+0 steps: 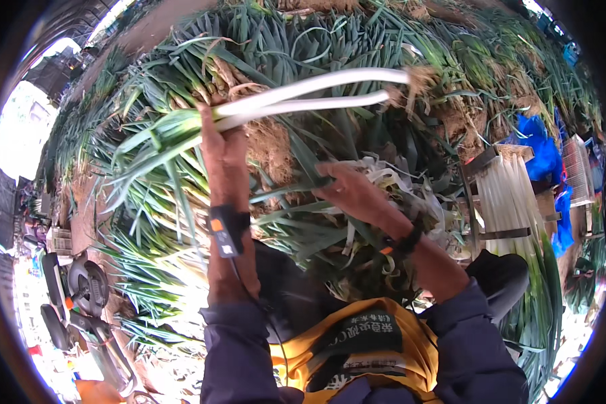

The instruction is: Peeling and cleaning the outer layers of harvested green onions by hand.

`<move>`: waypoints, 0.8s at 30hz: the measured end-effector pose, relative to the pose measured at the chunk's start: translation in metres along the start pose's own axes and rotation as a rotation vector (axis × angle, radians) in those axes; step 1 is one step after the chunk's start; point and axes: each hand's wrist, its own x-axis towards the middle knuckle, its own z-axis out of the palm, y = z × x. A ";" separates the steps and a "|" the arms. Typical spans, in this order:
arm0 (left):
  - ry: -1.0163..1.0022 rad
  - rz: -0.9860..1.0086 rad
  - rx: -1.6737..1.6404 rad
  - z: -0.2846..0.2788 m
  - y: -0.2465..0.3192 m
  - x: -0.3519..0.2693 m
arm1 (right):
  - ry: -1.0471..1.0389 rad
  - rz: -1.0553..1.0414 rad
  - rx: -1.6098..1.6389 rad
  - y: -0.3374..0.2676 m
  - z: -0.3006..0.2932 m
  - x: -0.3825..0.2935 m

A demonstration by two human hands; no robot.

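My left hand [222, 144] is closed around two long green onions [303, 93] where the white shafts meet the green leaves. Their smooth white shafts point right and end in brown, hairy roots; the leaves hang to the left past my wrist. Lower and to the right, my right hand [351, 189] is slightly blurred, at a long green leaf [303, 151]; whether its fingers grip the leaf is unclear. Beneath and beside the right hand lies a heap of stripped pale skins and leaves [414, 184].
Unpeeled green onions [313, 43] lie in rows ahead and to the left. At right, white-stemmed onions [505, 192] rest in a frame [477, 156] beside blue plastic bags [538, 146]. A scooter [88, 298] stands at lower left.
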 end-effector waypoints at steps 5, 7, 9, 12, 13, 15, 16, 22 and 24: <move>-0.053 -0.156 -0.109 0.044 -0.057 -0.032 | 0.248 -0.074 1.042 -0.028 0.005 0.067; -0.119 -0.064 -0.073 0.049 -0.065 -0.036 | 0.393 -0.077 1.314 -0.053 0.005 0.081; -0.074 -0.129 -0.143 0.050 -0.069 -0.036 | 0.456 -0.222 1.253 -0.045 -0.009 0.076; 0.003 -0.177 -0.190 0.051 -0.073 -0.028 | 0.476 -0.328 1.227 -0.040 -0.020 0.079; 0.050 -0.213 -0.145 0.056 -0.078 -0.032 | 0.470 -0.321 1.225 -0.039 -0.025 0.078; 0.024 -0.257 -0.100 0.069 -0.097 -0.052 | 0.445 -0.264 1.195 -0.036 -0.041 0.066; -0.047 -0.299 -0.098 0.074 -0.105 -0.053 | 0.435 -0.247 1.168 -0.037 -0.045 0.061; -0.311 -0.429 0.099 0.059 -0.127 -0.076 | 0.503 -0.180 0.797 -0.038 -0.052 0.034; -0.357 -0.438 0.038 0.077 -0.144 -0.088 | 0.485 -0.241 0.828 -0.027 -0.079 0.021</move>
